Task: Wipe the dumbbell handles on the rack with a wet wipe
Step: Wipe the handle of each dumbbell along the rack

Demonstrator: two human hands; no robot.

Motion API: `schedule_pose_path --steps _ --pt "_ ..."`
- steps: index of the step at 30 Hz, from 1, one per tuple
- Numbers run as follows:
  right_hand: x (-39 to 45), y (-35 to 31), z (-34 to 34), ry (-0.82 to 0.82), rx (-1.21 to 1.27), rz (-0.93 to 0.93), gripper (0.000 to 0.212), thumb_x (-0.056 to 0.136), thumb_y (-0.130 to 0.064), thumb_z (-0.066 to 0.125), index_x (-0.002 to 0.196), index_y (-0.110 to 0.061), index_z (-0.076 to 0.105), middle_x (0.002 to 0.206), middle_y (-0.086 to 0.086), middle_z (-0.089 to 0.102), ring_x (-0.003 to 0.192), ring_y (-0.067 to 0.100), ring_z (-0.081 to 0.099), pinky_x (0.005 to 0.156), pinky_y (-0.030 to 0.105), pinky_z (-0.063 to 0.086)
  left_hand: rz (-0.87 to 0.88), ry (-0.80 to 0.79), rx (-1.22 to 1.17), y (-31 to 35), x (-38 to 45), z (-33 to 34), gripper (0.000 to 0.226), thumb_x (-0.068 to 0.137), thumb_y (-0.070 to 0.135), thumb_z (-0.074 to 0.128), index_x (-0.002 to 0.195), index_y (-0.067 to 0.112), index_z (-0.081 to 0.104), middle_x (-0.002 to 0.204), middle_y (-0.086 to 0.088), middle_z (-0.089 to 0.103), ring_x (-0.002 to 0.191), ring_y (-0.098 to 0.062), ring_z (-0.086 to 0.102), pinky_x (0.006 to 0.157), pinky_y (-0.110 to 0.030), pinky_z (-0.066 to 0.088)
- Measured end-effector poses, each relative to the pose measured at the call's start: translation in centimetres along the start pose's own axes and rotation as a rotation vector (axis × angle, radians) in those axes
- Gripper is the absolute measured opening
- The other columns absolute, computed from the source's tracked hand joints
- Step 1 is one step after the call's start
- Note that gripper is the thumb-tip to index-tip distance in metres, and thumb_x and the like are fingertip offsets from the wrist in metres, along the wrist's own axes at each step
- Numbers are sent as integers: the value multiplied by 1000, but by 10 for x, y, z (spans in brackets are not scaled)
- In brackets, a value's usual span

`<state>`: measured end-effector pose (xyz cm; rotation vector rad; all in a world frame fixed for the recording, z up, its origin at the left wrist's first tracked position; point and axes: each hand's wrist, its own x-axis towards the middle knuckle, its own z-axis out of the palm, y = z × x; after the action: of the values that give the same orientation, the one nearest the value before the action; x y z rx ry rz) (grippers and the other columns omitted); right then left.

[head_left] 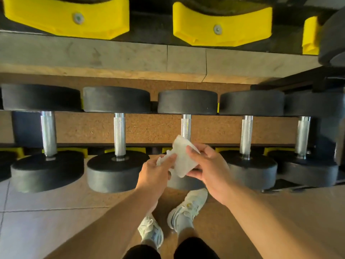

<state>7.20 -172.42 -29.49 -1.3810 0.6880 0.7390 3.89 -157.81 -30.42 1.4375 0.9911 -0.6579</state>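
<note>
Several black dumbbells with knurled silver handles lie side by side on the lower rack tier. Both my hands hold a white wet wipe [183, 157] just in front of the middle dumbbell handle [186, 126]. My left hand [156, 171] pinches the wipe's left edge with thumb and fingers. My right hand [209, 169] grips its right side. The wipe covers the lower end of that middle handle and part of its near weight head. Other handles stand bare to the left [119, 133] and to the right [246, 135].
Yellow cradles [78, 17] of the upper rack tier hang overhead at the top. A cork-coloured board [153, 128] runs behind the handles. My feet in pale sneakers [186, 208] stand on the floor right below the rack; tiles lie at the left.
</note>
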Motion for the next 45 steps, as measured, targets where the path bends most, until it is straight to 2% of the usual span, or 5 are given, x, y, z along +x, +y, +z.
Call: schedule_pose_path --steps 8,17,26,39,45 --pt "11 2 -38 -167 -1561 -1035 83 83 -65 61 151 -26 33 158 -3 33 149 14 21 122 37 14 -247 -92 -215 28 5 8 13 98 25 65 92 14 66 76 -4 56 56 -12 45 50 -23 27" --pt "31 -15 -16 -112 -1416 -877 44 91 -9 65 132 -25 61 122 -2 69 111 16 65 93 32 56 -110 38 -4 19 19 13 21 101 36 55 116 24 64 89 -2 64 71 -14 54 61 -27 41" --pt "116 -37 -1 -379 -2004 -1101 38 88 -6 60 125 -13 62 135 8 60 137 26 45 115 42 34 -295 -70 604 -20 36 43 170 31 87 78 158 13 -7 151 -11 45 136 -35 47 109 -49 44" --pt "128 -41 -10 -449 -1794 -1304 45 85 -1 55 129 -10 61 139 8 58 135 27 47 109 46 43 -403 -76 801 -16 46 59 168 51 84 77 148 -2 -29 159 -23 31 141 -41 38 114 -49 38" --pt "102 -4 -39 -676 -1669 -779 35 96 -10 49 119 -32 62 120 -7 63 113 12 57 93 33 50 -445 -119 837 -24 58 65 173 43 89 74 148 1 -31 156 -26 35 137 -41 44 111 -48 41"
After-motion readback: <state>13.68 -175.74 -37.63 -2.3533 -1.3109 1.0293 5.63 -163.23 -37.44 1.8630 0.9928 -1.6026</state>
